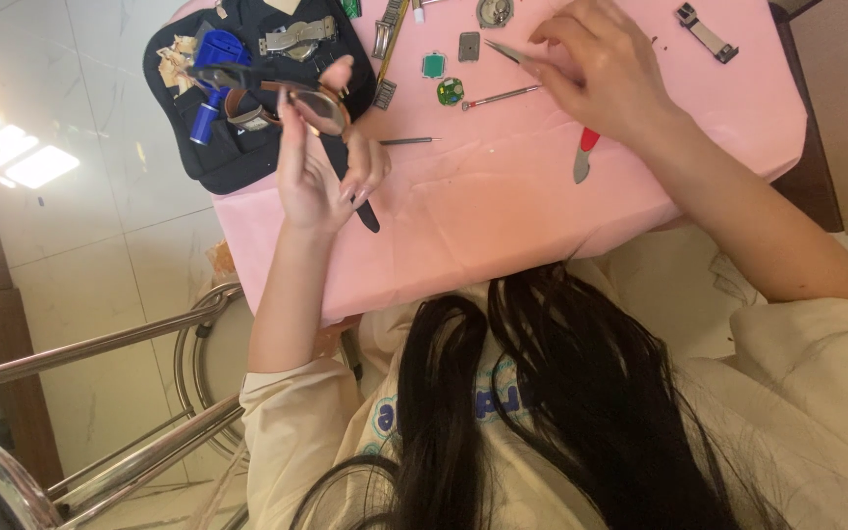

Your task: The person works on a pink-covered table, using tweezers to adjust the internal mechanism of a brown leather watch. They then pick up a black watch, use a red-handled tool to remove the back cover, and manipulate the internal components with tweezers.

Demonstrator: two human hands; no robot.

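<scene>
Pink cloth point(503, 206) is covering the table across the upper middle of the head view, and you are working over it with both hands raised.

Your left hand point(318, 162), left of centre, is lifting a wristwatch point(316, 110) clear of the cloth, fingers curled and pinching its round case between thumb and fingertips, seemingly so the case tilts toward you for inspection. Its dark strap point(350, 186) is dangling down behind the palm, its tip showing below the hand.

Your right hand point(596, 69), at the upper right, is pinching fine tweezers point(507, 51) between thumb and forefinger, the other fingers folded loosely; the tips are pointing left toward small parts lying on the cloth. Those parts are laid out near the tips: a green square piece point(433, 66), a grey square piece point(469, 45), a round green dial point(450, 91) and a thin pin tool point(503, 96). A red-handled blade point(584, 157) is lying just below your wrist, partly covered by it.

A black tool pouch point(238, 157) is sitting at the upper left corner of the table, holding a blue tool point(213, 69) and a metal bracelet point(296, 37).

The top edge is cutting off further metal parts, so what they are is hard to tell. Your long dark hair point(542, 412) is filling the lower centre, hiding your lap. A metal stool frame point(130, 344) is showing at the lower left.
</scene>
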